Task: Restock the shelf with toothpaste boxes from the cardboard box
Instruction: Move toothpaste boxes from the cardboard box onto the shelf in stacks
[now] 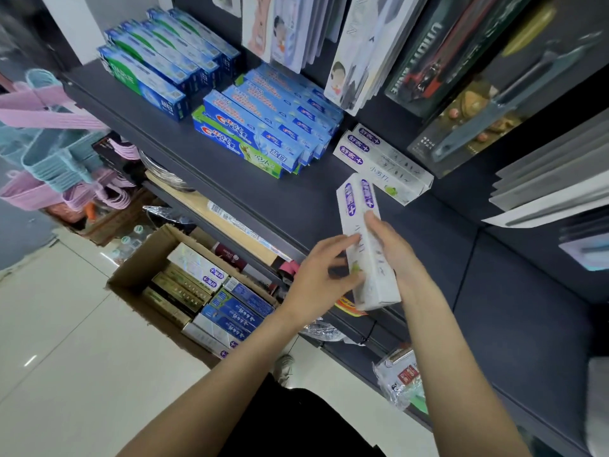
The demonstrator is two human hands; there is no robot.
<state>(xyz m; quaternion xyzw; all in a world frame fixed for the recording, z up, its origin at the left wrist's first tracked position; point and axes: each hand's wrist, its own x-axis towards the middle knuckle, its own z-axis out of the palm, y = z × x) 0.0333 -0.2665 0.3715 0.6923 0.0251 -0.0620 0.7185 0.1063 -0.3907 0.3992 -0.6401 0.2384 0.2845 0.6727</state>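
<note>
On the dark shelf, near its front edge, both the left hand and right hand grip white toothpaste boxes, probably to lay them beside the matching white pair.

Bright, even indoor light w/ soft shadows. Glare streaks on glossy floor tiles. Strong wide-angle bend at edges; left baskets & right-edge items blurred, centre fairly sharp.

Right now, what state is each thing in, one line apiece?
White and purple toothpaste boxes: held in both hands above the shelf.
Left hand: fingers gripping the boxes' left side.
Right hand: gripping the right side.
Brown cardboard box: open on the floor, still holding boxes.
Dark grey shelf: partly stocked.
</note>
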